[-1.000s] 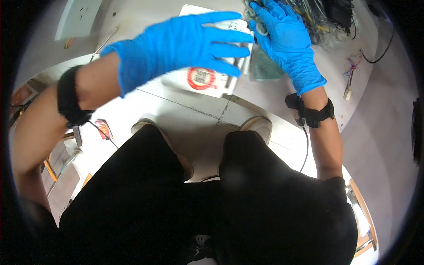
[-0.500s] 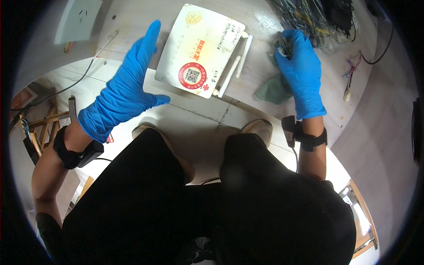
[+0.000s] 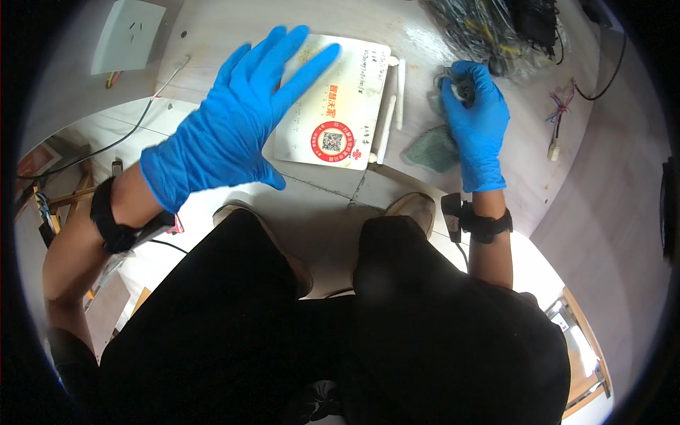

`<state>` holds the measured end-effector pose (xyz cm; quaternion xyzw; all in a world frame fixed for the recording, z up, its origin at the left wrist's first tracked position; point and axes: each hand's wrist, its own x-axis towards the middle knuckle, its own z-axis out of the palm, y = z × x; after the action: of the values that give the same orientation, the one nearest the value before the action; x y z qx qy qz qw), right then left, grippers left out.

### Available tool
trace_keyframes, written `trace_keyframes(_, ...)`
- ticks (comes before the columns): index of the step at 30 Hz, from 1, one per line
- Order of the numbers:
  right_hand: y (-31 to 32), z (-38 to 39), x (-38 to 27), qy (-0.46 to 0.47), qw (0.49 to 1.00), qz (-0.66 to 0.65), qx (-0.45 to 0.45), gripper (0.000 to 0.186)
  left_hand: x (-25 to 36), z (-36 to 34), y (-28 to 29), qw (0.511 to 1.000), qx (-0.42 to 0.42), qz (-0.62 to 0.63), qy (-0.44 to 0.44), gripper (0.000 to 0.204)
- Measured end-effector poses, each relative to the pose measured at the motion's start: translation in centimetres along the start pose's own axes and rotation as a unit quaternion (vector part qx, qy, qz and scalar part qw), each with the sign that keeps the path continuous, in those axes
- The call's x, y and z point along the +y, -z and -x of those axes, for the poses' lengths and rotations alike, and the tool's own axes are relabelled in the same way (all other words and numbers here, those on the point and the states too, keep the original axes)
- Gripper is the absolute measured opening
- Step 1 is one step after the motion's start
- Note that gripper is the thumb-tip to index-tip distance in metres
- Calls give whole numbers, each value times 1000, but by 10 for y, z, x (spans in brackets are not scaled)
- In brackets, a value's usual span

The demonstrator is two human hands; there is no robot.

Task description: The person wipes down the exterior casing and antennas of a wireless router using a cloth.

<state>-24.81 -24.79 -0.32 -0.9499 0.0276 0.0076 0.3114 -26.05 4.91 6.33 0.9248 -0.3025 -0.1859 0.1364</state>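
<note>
A white router [image 3: 358,106] with two white antennas [image 3: 388,127] folded along its right side lies flat on the pale table, its near edge at the table's front. Over its left part reaches my left hand [image 3: 237,117], blue-gloved, fingers stretched out and thumb apart, with nothing held. Whether the fingertips touch the router I cannot tell. To the right, my right hand [image 3: 482,117], also blue-gloved, is closed around a bunched grey-green cloth [image 3: 433,149]. Part of that cloth spreads on the table beside the wrist; the rest is hidden by the fingers.
Cables in clear plastic [image 3: 471,32] and a black power adapter [image 3: 535,28] lie at the back right. A thin cable with a white connector [image 3: 554,150] rests at the right. On the left stand a white wall socket [image 3: 127,35] and a grey cable [image 3: 145,110]. Tiled floor [image 3: 312,195] shows below.
My left hand has moved right, over the router. The router has turned slightly and shifted nearer. My right hand, still gripping the cloth, has moved a little left.
</note>
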Motion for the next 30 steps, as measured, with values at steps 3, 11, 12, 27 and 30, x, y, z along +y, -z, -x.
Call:
trace_keyframes(3, -4, 9, 1, 89, 990, 95, 60, 31, -1, -14, 2, 992, -22, -121, -39, 142)
trace_keyframes(11, 9, 28, -26, 59, 997, -25, 38, 28, -2, -28, -2, 990, -60, -130, -2, 146)
trace_keyframes(12, 11, 29, -37, 67, 994, -79, 39, 27, 0, -27, -2, 990, -61, -126, -1, 146)
trace_keyframes(27, -23, 37, -61, 235, 972, 9, 3, 25, 5, -29, -3, 984, -85, -153, 37, 144)
trace_keyframes(30, -15, 32, -64, 268, 962, 13, -48, 22, -1, -26, -8, 992, -58, -114, 23, 145)
